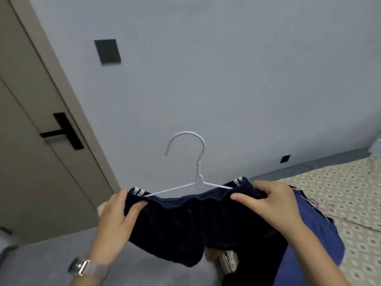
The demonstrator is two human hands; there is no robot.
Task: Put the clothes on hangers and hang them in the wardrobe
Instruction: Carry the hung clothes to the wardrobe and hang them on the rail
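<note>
A dark navy garment with white-striped corners hangs on a white hanger, held up in front of the grey wall. The hanger's hook points upward and its arms run into the garment's top edge. My left hand grips the garment's left end where the hanger arm enters. My right hand grips the right end, thumb pressed on the fabric. The hanger's lower bar is hidden inside the cloth. No wardrobe is in view.
A beige door with a black handle stands at the left. A bed with a patterned sheet lies at the right, with blue clothing piled on it. A grey surface runs along the bottom left.
</note>
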